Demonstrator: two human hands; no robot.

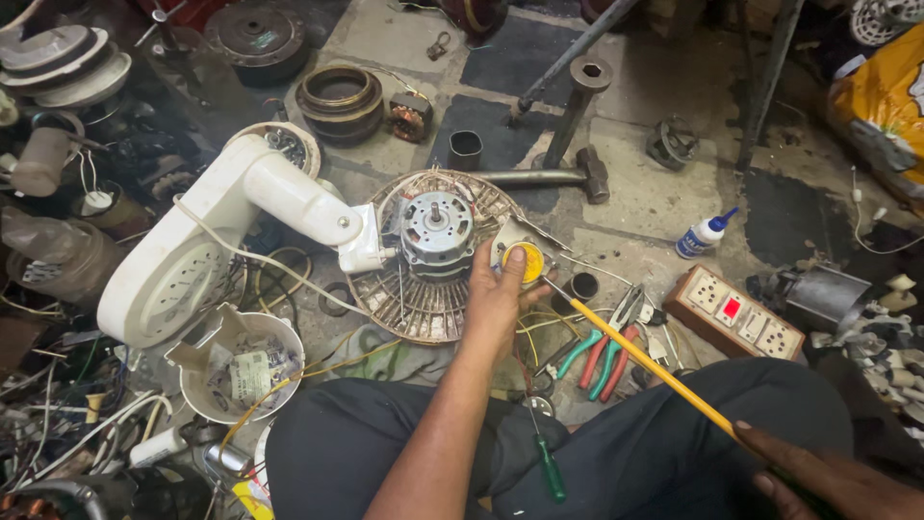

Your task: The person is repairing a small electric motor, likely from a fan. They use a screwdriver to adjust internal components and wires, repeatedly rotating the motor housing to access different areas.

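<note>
My left hand [496, 303] holds a small round tin of yellow paste [525, 262] next to a table fan's bare motor [436, 229]. The motor sits on the fan's round rear grille [404, 303], which is joined to a white fan body [192, 260] lying on the floor. My right hand [818, 477], at the bottom right, grips a long tool with a yellow shaft [645, 366]. The tool's thin metal tip reaches the edge of the tin.
Green- and red-handled pliers [604, 354] lie by my knee, and a green screwdriver [551, 472] rests on my lap. An orange socket board [736, 313], a glue bottle [707, 234], a hammer [544, 176], a white housing shell [236, 371], motor parts and wires crowd the floor.
</note>
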